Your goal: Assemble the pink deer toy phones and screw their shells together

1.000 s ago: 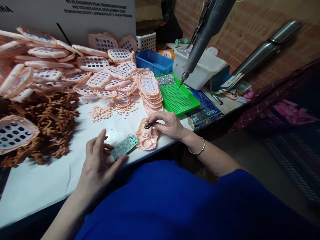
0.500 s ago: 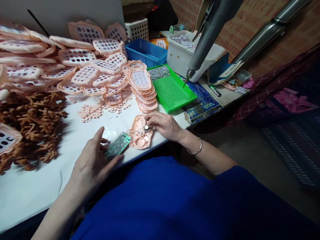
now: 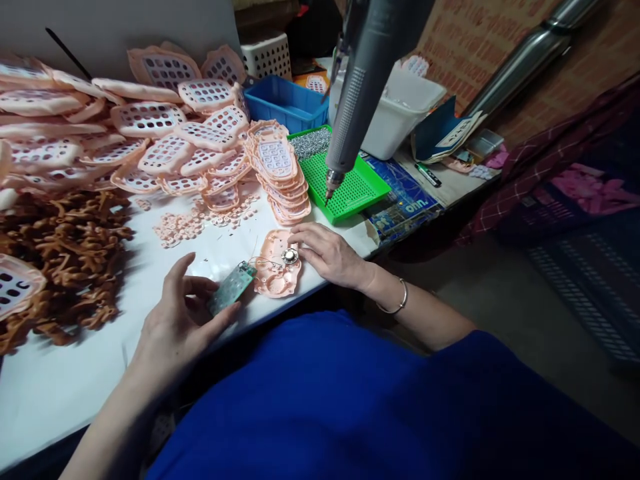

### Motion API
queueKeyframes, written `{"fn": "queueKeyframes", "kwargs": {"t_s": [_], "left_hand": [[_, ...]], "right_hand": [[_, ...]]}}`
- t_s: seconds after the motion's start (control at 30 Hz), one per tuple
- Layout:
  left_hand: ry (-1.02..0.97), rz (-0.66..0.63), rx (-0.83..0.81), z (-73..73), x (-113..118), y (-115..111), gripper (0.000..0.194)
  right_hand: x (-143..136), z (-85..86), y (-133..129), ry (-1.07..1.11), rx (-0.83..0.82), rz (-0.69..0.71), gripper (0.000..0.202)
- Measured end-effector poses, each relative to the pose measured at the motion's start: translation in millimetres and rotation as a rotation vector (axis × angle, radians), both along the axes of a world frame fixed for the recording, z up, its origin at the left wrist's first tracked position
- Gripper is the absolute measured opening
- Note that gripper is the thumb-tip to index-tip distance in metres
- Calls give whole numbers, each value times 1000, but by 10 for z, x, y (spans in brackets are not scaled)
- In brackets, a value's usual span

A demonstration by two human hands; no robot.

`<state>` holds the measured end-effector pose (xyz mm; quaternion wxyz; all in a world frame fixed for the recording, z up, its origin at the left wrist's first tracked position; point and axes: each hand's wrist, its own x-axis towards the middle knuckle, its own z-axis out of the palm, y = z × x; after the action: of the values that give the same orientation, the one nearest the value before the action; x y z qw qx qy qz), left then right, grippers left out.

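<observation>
My left hand [image 3: 183, 310] holds a green circuit board [image 3: 233, 291] by its edges, thumb on the near side and fingers on the far side. Thin wires run from the board to a small round silver speaker [image 3: 289, 256]. That speaker lies over a pink plastic shell [image 3: 273, 283], which rests hollow side up near the table's front edge. The bent fingers of my right hand [image 3: 330, 255] grip the shell's right rim, close beside the speaker; the thumb is partly hidden. A screwdriver [image 3: 345, 127], electric by its look, hangs tip down above the green tray.
Stacked pink shells [image 3: 280, 177] stand behind the work, with a larger heap [image 3: 170, 153] to the left. Small pink pieces [image 3: 180, 225] and brown plastic parts [image 3: 70, 260] lie on the table. The green tray [image 3: 370, 190] holds screws; behind are blue [image 3: 285, 110] and white bins [image 3: 395, 120].
The right fingers have shifted from the speaker to the shell's rim. The board is tilted differently in my left hand. The hanging screwdriver has swung left and lower in view.
</observation>
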<state>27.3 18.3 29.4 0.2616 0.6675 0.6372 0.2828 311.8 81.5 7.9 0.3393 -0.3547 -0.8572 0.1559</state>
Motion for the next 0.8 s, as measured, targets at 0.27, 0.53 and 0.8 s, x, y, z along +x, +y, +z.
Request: {"fn": "queueKeyframes", "kwargs": {"t_s": [0.27, 0.53, 0.8], "left_hand": [[-283, -23, 9, 87, 246, 63, 81], [-253, -123, -38, 117, 517, 135, 77], [-344, -59, -181, 218, 577, 229, 73]], "right_hand": [[-36, -24, -32, 7, 34, -4, 26], [-40, -9, -110, -28, 75, -132, 24], [-75, 16, -243, -178, 11, -223, 29]]}}
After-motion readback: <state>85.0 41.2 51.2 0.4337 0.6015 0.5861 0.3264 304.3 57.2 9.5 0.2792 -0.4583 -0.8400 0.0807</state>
